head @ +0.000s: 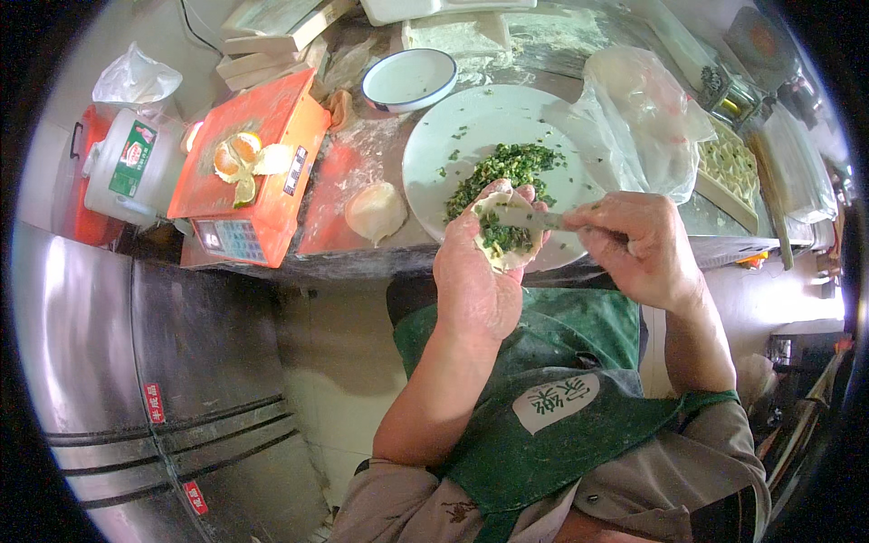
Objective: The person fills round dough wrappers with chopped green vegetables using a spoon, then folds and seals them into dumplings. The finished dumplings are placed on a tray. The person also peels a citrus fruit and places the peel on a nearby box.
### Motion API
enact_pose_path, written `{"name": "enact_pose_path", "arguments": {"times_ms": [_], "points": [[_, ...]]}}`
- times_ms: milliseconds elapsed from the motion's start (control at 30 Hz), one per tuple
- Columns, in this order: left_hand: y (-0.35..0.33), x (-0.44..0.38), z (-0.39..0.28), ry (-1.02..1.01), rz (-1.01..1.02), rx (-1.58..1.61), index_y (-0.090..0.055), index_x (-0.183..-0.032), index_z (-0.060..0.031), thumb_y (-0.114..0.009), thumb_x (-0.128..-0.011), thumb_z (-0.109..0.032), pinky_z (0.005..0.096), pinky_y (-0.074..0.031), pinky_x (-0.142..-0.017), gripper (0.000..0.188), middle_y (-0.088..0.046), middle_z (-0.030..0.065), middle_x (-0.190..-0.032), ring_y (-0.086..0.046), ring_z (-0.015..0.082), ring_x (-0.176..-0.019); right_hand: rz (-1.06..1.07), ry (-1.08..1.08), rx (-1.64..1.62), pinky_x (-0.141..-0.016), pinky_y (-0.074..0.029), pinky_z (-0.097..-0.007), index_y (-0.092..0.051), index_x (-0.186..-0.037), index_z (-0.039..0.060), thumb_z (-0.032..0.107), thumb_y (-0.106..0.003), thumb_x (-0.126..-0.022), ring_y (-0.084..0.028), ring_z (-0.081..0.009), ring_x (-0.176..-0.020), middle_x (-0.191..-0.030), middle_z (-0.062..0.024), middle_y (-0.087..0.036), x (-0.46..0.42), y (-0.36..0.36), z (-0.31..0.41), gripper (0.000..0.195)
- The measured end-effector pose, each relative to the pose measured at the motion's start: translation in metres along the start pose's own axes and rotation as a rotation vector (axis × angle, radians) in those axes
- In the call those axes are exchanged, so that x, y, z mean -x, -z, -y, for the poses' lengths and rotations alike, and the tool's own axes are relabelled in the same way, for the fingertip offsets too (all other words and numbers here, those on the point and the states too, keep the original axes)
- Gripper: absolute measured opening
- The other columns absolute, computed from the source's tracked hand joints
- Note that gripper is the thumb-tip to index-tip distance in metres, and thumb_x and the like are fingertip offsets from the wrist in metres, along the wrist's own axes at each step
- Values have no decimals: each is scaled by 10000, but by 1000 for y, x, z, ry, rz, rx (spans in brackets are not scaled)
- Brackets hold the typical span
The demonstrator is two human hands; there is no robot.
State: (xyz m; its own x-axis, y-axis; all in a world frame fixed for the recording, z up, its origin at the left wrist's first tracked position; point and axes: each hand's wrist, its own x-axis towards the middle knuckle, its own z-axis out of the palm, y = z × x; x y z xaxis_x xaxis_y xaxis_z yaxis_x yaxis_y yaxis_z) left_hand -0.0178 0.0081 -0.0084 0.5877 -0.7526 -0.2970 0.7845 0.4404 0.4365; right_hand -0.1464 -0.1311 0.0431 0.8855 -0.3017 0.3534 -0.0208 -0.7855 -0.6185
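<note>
My left hand (478, 285) cups a round dough wrapper (508, 260) with chopped green filling (502, 236) on it. A flat metal spreading tool (526, 217) is gripped in my right hand (631, 248), its blade over the wrapper and touching the filling. Both hands are at the front edge of a large white plate (424, 159), which bears a heap of chopped greens and egg-like bits (519, 163). Left of the plate, a pale piece of dough (377, 212) lies on the floury worktop.
An orange kitchen scale (254, 122) with a partly peeled mandarin (237, 156) stands left. Behind are a blue-rimmed white enamel dish (409, 79) and wooden boxes (278, 41). A clear plastic bag (641, 122) overlaps the plate's right side; beyond it a tray (726, 203) holds shaped dumplings (730, 163).
</note>
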Motion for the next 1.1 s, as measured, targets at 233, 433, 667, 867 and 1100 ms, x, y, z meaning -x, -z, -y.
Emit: {"name": "enact_pose_path", "arguments": {"times_ms": [233,433,667,867,1100], "points": [[-3,-3,-2,-71,29,98,-539,-1232,20,-414,-1024,-226,430,-515,-969,345,-630,187,-1157,-630,328,-1070,192,-538,-477,-489,-394,-257,-702,-898,-24,162,-617,-944,-507,-71,-534,-606,-12,-576,5,-9,-12,209],[0,-4,0,-73,11,162,-542,-1225,25,-394,-1015,-213,437,-501,-1011,350,-624,193,-1164,-624,343,-1100,179,-580,-545,-471,-368,-253,-692,-846,-24,168,-623,-936,-473,-57,-516,-591,12,-551,6,-13,-19,223],[3,-6,-1,-96,8,145,-517,-1271,41,-391,-973,-208,505,-456,-1067,408,-593,239,-1263,-575,398,-1196,52,-583,-549,-494,-392,-243,-704,-868,-23,183,-618,-946,-502,-70,-543,-613,11,-569,8,-13,-26,237],[4,-7,-6,-74,-21,113,-516,-1269,17,-358,-1011,-212,529,-495,-1017,380,-600,232,-1259,-593,386,-1178,-240,-205,257,-640,-517,-395,-721,-952,46,157,-647,-901,-635,-249,-632,-711,-115,-642,5,-24,-65,143],[-2,-7,-5,-4,46,121,-510,-1265,20,-337,-1032,-185,486,-516,-985,355,-605,229,-1231,-604,369,-1145,-358,344,445,-833,-477,-454,-677,-1015,164,119,-747,-701,-619,-315,-998,-1109,-79,-636,-2,-30,-44,325]]}}
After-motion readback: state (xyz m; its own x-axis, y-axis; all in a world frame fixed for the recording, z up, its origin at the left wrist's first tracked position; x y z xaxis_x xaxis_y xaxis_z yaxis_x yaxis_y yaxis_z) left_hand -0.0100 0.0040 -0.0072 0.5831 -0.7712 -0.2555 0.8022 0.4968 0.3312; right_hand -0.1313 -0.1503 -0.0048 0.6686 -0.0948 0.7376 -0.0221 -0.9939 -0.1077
